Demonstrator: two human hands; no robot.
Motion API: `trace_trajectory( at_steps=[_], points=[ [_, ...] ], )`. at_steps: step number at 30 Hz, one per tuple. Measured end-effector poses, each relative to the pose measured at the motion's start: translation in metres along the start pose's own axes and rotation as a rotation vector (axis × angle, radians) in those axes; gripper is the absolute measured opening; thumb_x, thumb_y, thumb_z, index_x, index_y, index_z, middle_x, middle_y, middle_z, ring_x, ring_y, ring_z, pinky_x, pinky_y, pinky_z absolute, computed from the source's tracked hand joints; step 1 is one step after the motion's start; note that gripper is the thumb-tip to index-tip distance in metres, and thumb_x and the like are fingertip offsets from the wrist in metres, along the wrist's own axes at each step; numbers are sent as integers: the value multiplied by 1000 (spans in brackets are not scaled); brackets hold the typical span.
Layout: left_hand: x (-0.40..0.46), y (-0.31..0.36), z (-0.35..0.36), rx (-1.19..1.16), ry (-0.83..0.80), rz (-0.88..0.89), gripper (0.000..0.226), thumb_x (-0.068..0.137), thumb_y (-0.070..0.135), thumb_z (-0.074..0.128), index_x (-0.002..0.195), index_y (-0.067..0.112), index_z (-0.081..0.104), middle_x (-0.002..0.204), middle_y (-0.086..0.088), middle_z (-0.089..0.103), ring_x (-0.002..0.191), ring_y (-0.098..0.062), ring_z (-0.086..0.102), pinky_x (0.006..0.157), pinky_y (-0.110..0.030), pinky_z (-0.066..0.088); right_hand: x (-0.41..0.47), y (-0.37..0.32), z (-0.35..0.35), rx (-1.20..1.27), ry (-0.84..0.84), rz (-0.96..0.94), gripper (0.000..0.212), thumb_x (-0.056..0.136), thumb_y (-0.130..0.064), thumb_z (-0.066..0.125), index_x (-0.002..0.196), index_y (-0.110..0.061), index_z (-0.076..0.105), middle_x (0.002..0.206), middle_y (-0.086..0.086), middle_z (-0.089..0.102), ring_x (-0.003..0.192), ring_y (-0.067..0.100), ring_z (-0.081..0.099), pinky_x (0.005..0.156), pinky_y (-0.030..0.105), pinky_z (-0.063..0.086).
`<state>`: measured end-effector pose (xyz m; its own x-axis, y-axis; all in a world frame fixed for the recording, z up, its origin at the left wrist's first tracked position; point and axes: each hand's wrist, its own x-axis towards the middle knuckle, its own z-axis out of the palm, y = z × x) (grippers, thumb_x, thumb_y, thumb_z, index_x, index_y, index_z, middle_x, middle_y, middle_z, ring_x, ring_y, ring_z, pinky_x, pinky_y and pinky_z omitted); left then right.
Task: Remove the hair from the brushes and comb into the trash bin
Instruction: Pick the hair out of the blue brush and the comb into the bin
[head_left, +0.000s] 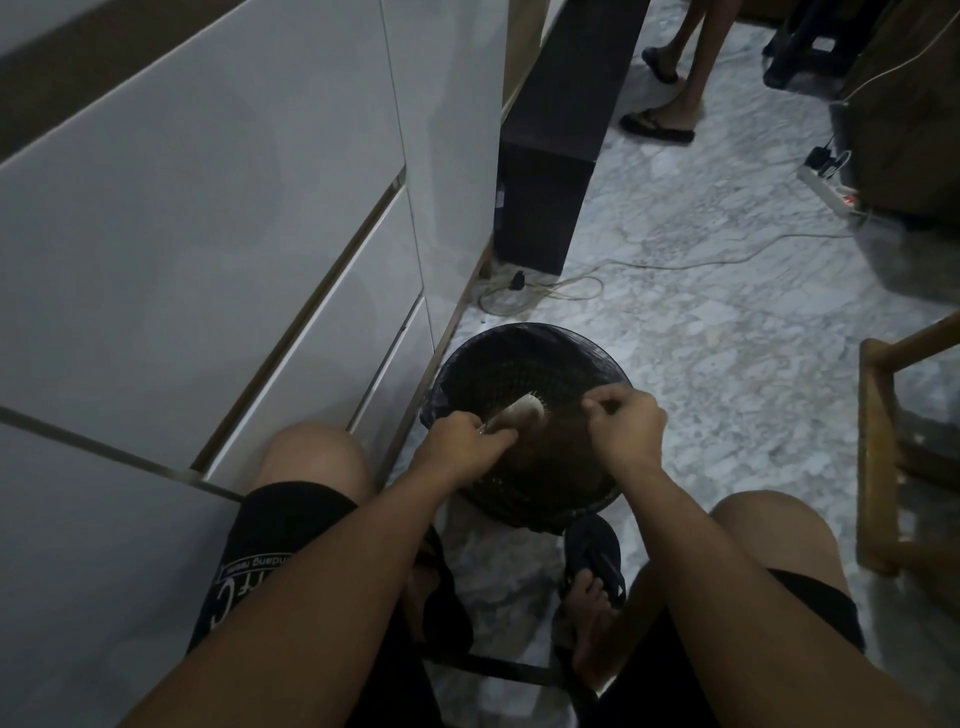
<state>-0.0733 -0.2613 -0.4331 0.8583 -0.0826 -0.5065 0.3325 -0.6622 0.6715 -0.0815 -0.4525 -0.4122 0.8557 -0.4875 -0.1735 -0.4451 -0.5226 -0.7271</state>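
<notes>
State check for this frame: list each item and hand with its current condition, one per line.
Brush: held over the bin, bristles facing away.
Left hand: closed around the brush handle.
Right hand: fingers pinched together above the bin; any hair in them is too fine to see.
Trash bin: upright on the floor, open, lined with a dark bag.
Power strip: plugs inserted, a red light on.

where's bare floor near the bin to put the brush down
Bare floor lies right of the bin, before the wooden frame. Behind the bin, cables crowd it. The near side is packed with feet.
</notes>
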Motion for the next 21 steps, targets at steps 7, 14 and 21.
trace_trajectory(
  at_steps=[7, 14, 21],
  points=[
    [4, 4, 1, -130, 15, -60, 33, 84, 46, 66, 84, 13, 67, 91, -9, 70, 92, -28, 68, 75, -32, 51, -5, -8, -5, 305, -414, 175, 50, 81, 0, 63, 127, -14, 51, 105, 11, 67, 90, 24, 65, 73, 33, 52],
    [5, 2, 0, -101, 38, -59, 35, 85, 47, 66, 85, 12, 68, 89, -8, 69, 89, -26, 66, 73, -31, 50, -14, -14, -11, 158, -661, 138, 27, 87, -22, 69, 113, -16, 65, 94, 5, 69, 84, 19, 64, 80, 42, 55],
    [7, 3, -3, -88, 30, -78, 32, 84, 43, 66, 75, 12, 67, 74, -4, 65, 75, -23, 63, 65, -29, 46, 2, 2, -2, 6, -201, 56, 11, 85, -14, 67, 88, -16, 78, 92, 4, 75, 93, 21, 67, 86, 33, 53]
  ],
)
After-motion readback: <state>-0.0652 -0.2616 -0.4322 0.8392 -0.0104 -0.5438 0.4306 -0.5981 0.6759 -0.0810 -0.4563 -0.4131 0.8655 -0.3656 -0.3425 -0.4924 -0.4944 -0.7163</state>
